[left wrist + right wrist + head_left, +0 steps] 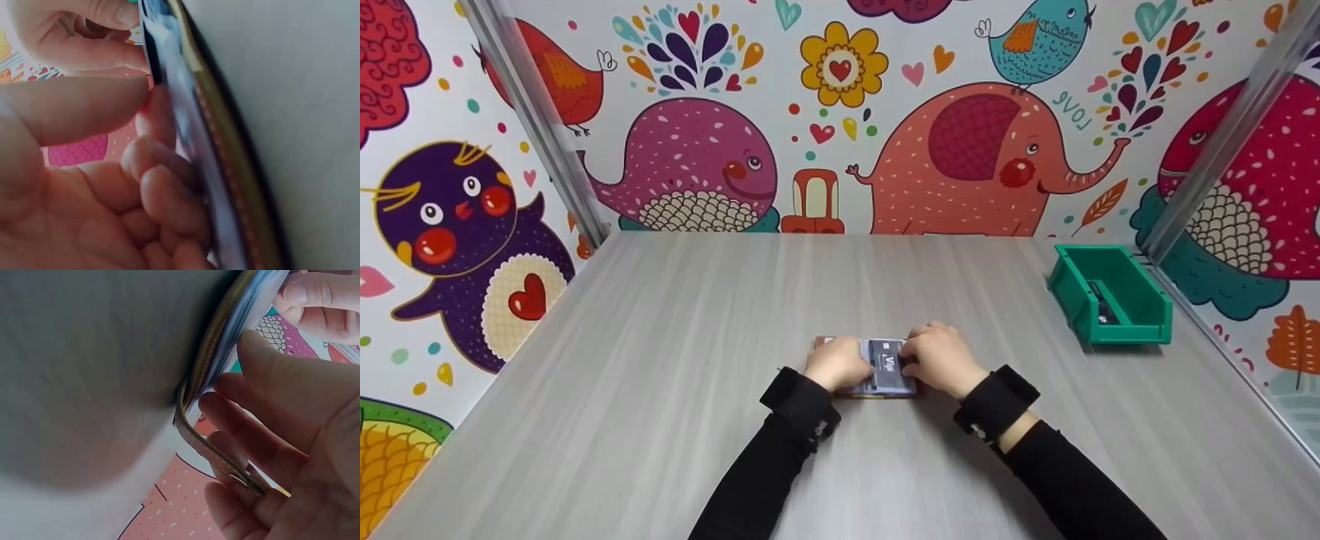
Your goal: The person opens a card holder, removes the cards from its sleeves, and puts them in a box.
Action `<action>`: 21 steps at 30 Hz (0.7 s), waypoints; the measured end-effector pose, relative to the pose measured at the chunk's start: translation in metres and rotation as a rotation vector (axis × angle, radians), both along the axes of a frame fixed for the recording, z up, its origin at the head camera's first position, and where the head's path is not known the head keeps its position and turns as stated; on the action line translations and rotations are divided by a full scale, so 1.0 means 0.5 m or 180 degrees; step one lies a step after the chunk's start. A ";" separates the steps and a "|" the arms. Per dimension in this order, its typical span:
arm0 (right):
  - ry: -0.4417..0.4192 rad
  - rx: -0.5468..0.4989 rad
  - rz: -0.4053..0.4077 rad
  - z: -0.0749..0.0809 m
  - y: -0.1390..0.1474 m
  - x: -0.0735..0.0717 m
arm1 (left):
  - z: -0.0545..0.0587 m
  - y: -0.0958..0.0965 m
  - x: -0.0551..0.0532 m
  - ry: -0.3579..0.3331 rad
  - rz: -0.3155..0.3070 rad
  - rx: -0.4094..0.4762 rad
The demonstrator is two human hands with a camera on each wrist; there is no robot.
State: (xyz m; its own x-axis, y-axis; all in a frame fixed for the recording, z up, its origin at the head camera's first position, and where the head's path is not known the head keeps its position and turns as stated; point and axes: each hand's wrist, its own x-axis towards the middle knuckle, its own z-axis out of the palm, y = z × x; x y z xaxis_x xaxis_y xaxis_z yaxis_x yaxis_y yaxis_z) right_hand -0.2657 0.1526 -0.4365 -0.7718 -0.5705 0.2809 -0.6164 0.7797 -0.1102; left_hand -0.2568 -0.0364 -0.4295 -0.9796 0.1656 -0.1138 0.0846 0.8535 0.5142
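Observation:
A card holder with a brown stitched cover (216, 129) and clear sleeves (233, 320) lies spread on the table in front of me. A dark card marked "Vip" (887, 364) shows on its right part. My left hand (838, 363) holds the left part, its thumb by the card's left edge. At the right edge my right hand (945, 358) pinches the sleeves between thumb and fingers. A brown strap (211, 450) hangs from the cover against the right hand's fingers. Whether the card sits fully inside a sleeve I cannot tell.
A green open bin (1132, 334) stands at the back right of the wood-grain table (697, 315), with a dark item (1102, 304) inside. Printed panels (817, 135) with cartoon animals and metal posts (1222, 142) border the table at the back and sides.

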 end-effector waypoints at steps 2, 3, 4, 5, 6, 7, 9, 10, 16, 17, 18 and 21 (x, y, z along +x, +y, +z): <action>0.0021 0.0007 0.0004 0.000 0.000 0.000 | -0.001 -0.001 -0.002 -0.0055 0.0005 0.0031; 0.0019 0.0003 0.0003 0.000 0.000 0.000 | -0.001 -0.001 -0.003 -0.0075 0.0007 0.0043; 0.0016 0.0004 0.0003 0.000 -0.001 0.000 | -0.001 -0.001 -0.003 -0.0093 0.0010 0.0045; 0.0014 0.0005 0.0003 0.001 -0.001 0.001 | -0.001 -0.001 -0.003 -0.0099 0.0015 0.0040; 0.0016 0.0012 -0.0001 0.001 -0.002 0.001 | -0.001 -0.001 -0.003 -0.0106 0.0021 0.0044; 0.0008 0.0017 -0.0008 0.002 -0.002 0.001 | 0.000 -0.001 -0.003 -0.0109 0.0027 0.0041; -0.0023 0.0017 -0.0026 0.003 -0.003 0.001 | 0.000 -0.001 -0.003 -0.0111 0.0029 0.0048; -0.0036 0.0021 -0.0040 0.003 -0.003 0.001 | 0.001 -0.001 -0.003 -0.0106 0.0028 0.0053; -0.0070 0.0007 -0.0057 0.005 -0.002 0.001 | 0.002 -0.002 -0.003 -0.0129 0.0009 0.0107; -0.0071 0.0005 -0.0046 0.005 -0.001 0.001 | 0.001 -0.002 -0.003 -0.0134 0.0017 0.0103; -0.0075 0.0004 -0.0035 0.004 0.000 0.001 | 0.001 -0.003 -0.003 -0.0139 0.0019 0.0094; -0.0093 0.0013 -0.0014 0.004 0.001 0.002 | 0.000 -0.004 -0.004 -0.0152 0.0027 0.0082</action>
State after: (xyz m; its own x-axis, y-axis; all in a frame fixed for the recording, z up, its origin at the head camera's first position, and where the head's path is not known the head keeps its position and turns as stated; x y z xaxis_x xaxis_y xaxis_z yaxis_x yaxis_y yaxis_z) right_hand -0.2648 0.1533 -0.4343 -0.7820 -0.5683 0.2559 -0.6097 0.7828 -0.1247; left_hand -0.2588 -0.0383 -0.4293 -0.9745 0.1608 -0.1562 0.0523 0.8405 0.5393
